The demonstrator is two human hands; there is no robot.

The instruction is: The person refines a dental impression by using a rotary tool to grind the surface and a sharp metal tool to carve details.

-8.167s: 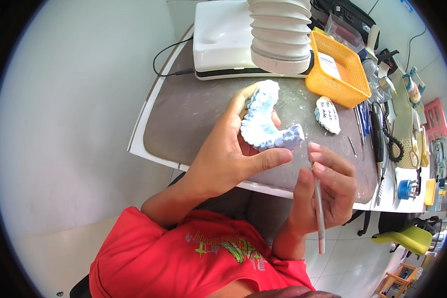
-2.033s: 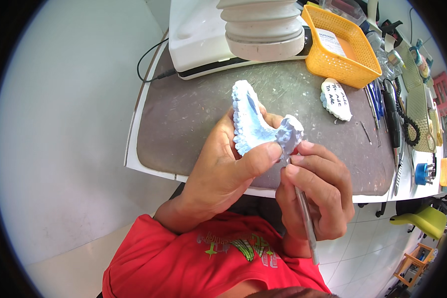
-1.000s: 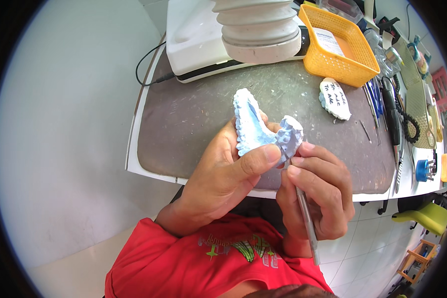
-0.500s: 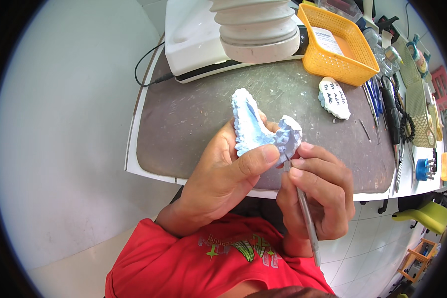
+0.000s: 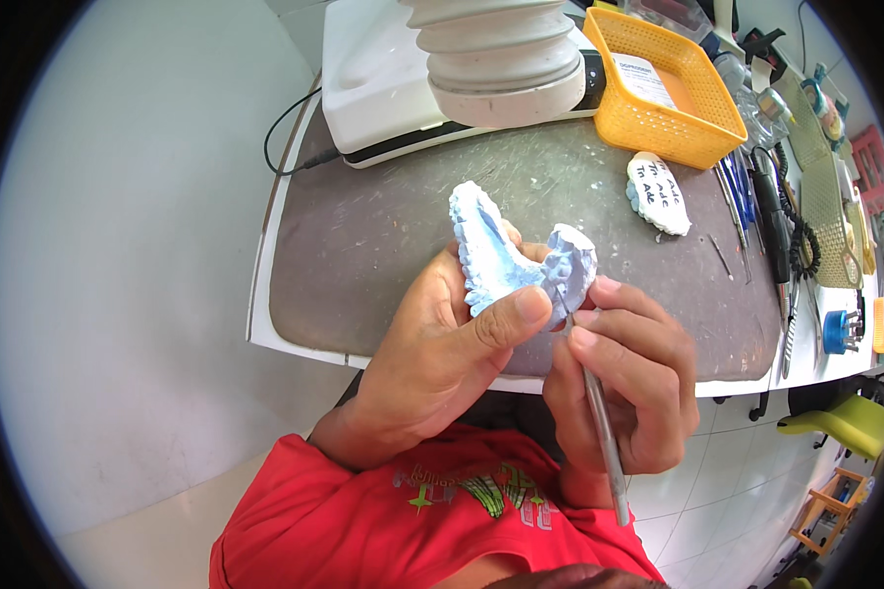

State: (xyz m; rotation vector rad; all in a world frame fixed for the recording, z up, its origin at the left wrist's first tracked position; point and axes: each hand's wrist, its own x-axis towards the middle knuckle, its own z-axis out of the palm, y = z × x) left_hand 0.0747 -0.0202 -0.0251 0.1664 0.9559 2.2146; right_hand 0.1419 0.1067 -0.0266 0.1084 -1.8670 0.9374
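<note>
My left hand (image 5: 432, 353) is closed round a pale blue and white horseshoe-shaped dental cast (image 5: 491, 255), its thumb pressing along the near side. My right hand (image 5: 624, 378) grips a slim metal hand instrument (image 5: 601, 427) like a pen; the thin tip rests on the right end of the cast, and some fingertips touch the cast's right edge. A second cast (image 5: 658, 194) lies face down on the grey work mat (image 5: 354, 255), its white base up with dark marker writing on it.
A white machine (image 5: 373, 88) with a ribbed hose (image 5: 496, 74) stands at the back. A yellow basket (image 5: 707, 137) holds a white packet. Blue-handled tools (image 5: 742, 196), a black handpiece (image 5: 771, 231) and a blue bur stand (image 5: 837, 331) line the right side. A green chair (image 5: 845, 427) is below.
Since the oldest frame, the cast has turned in my left hand and my right hand has brought the tool onto it. Over the last second the cast's upper end dipped slightly leftward.
</note>
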